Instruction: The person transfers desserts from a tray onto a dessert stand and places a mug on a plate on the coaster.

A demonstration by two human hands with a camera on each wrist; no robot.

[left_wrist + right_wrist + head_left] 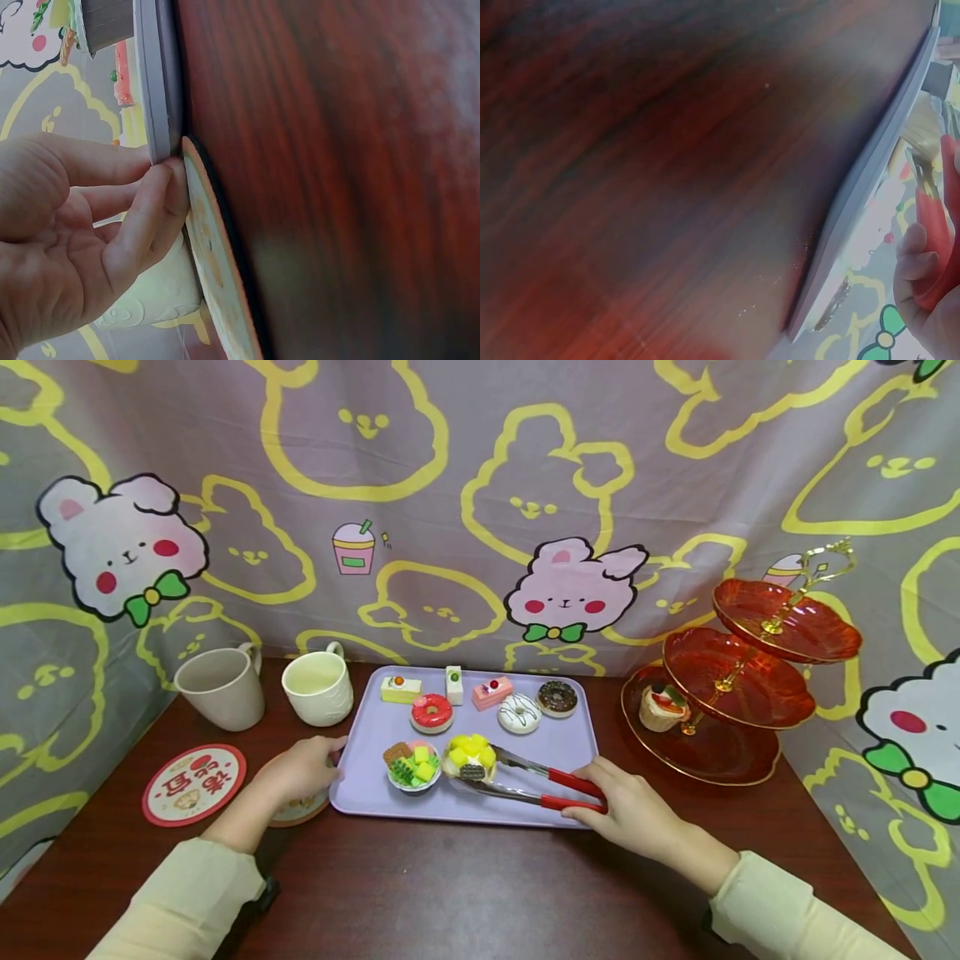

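My left hand (303, 770) pinches the left rim of a lavender tray (369, 727); in the left wrist view thumb and fingers (142, 217) meet at its edge. In my right hand (630, 810) are metal tongs with red handles (572, 805). Their tips lie on either side of a tart (471, 750) topped with yellow fruit cubes and a dark biscuit, at the tray's front middle. Beside it on the left sits a cup dessert (415, 768) with green pieces. Behind are a red donut (432, 713), a white donut (519, 714) and a chocolate donut (557, 698).
Several small cake slices (492, 692) line the tray's back. At right stands a red three-tier stand (738, 681), a strawberry-topped tart (663, 710) on its bottom tier. A grey mug (222, 689), a cream cup (318, 691) and two round coasters (193, 785) are at left.
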